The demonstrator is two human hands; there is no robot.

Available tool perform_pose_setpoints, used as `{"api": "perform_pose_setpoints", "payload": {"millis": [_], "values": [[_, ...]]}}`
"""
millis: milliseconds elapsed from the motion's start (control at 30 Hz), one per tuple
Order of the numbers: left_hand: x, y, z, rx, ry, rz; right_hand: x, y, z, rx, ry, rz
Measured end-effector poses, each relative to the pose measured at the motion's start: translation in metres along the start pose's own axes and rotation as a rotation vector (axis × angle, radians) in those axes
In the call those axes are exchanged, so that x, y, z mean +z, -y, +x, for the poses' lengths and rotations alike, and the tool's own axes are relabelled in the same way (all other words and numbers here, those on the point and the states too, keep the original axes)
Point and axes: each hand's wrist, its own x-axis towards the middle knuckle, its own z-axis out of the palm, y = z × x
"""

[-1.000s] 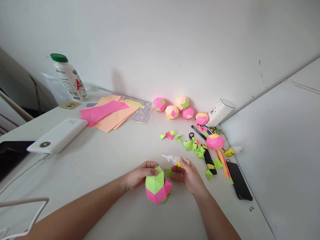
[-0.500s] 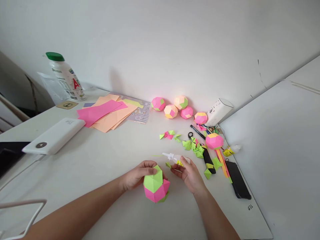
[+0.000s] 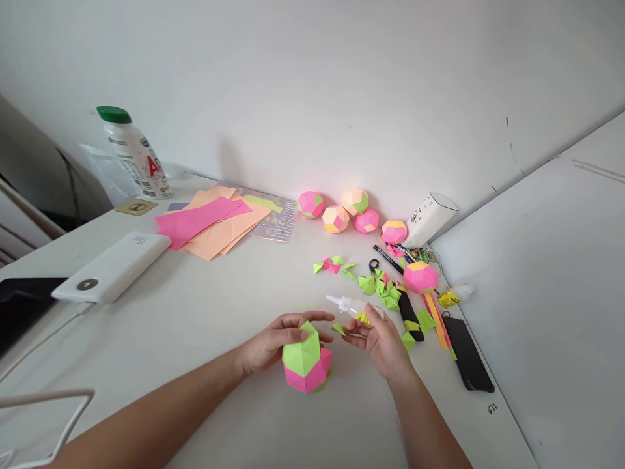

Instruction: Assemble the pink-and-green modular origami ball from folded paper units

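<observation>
My left hand point(image 3: 280, 339) grips a faceted paper ball point(image 3: 305, 368), green on top and pink below, with its thumb on a green face. Its forefinger and others reach out past the ball to the right. In my right hand point(image 3: 378, 335) lies a clear glue bottle point(image 3: 359, 311) with a white nozzle that points left. The same hand pinches a small folded green paper piece point(image 3: 338, 329) at its fingertips, close to the left fingers. The far side of the ball is hidden.
Several finished paper balls point(image 3: 311, 204) stand along the wall. Folded green pieces point(image 3: 381, 286), a box cutter point(image 3: 410, 316), a phone point(image 3: 469, 352) and another glue bottle point(image 3: 454, 295) lie at right. Paper sheets point(image 3: 215, 225), a power bank point(image 3: 112, 267) and a white bottle point(image 3: 134, 156) occupy the left.
My right hand has moved slightly right with the glue bottle and green piece. The fingers of my left hand have stretched out to the right, while the thumb stays on the ball.
</observation>
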Motion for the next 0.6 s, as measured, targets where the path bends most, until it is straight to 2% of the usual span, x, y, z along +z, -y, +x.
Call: {"api": "perform_pose_setpoints", "payload": {"millis": [333,500,600], "values": [[-0.001,0.003,0.001,-0.011,-0.002,-0.026,0.001,-0.004,0.001,-0.055,-0.002,-0.032],[-0.004,0.003,0.001,-0.007,0.012,-0.018,-0.008,-0.002,0.005,-0.326,-0.121,-0.033],[-0.004,0.004,0.001,-0.001,0.021,-0.020,-0.013,0.000,0.004,-0.443,-0.125,-0.051]]}}
